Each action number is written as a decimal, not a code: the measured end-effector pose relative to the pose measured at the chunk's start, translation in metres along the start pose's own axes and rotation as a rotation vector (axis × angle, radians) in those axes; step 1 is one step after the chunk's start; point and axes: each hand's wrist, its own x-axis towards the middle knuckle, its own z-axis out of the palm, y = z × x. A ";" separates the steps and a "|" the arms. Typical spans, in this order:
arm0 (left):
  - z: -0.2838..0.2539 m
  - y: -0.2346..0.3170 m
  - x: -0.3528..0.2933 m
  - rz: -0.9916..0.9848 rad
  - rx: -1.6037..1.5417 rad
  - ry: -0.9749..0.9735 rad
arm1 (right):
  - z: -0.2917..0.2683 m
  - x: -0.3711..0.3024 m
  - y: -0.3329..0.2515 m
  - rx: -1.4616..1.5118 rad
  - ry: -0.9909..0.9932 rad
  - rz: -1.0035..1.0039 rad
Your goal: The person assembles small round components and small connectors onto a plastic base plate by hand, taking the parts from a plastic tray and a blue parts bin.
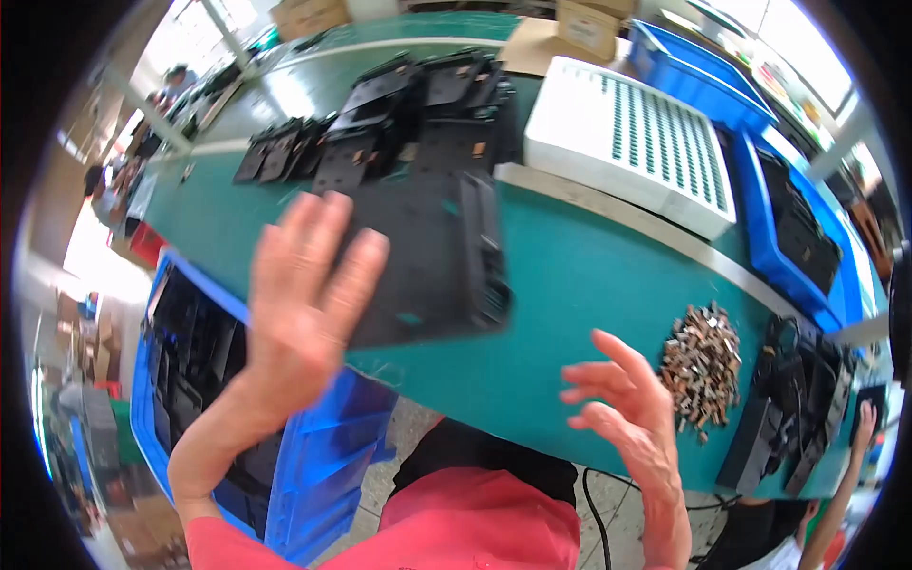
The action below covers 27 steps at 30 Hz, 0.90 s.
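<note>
A flat black plastic panel [418, 256] with a raised ridge on its right side lies in front of me, slightly blurred. My left hand [304, 294] is over the panel's left edge, fingers stretched and spread; whether it touches the panel I cannot tell. To the right, my right hand [622, 404] hovers above the table's front edge with fingers curved and apart, holding nothing. Beside it is a pile of small metal clips [703, 366]. Behind the panel, several similar black plastic parts [380, 123], some with copper-coloured pieces on them, are stacked on the green table [570, 275].
A blue bin [332, 456] of black parts stands at my left. A white perforated tray [627, 142] sits at the back right, with blue bins [698, 71] beyond it. Black devices with cables [793, 408] lie far right, near another person's hand [866, 423].
</note>
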 end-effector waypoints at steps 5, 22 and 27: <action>0.033 0.092 0.039 0.118 -0.108 -0.162 | -0.010 0.006 0.002 0.321 0.165 -0.085; 0.042 0.076 0.048 -0.488 -1.321 -0.764 | -0.046 0.015 0.009 0.182 0.035 -0.014; 0.068 0.083 0.036 -0.681 -1.677 -0.745 | -0.041 0.017 0.013 0.115 0.069 -0.024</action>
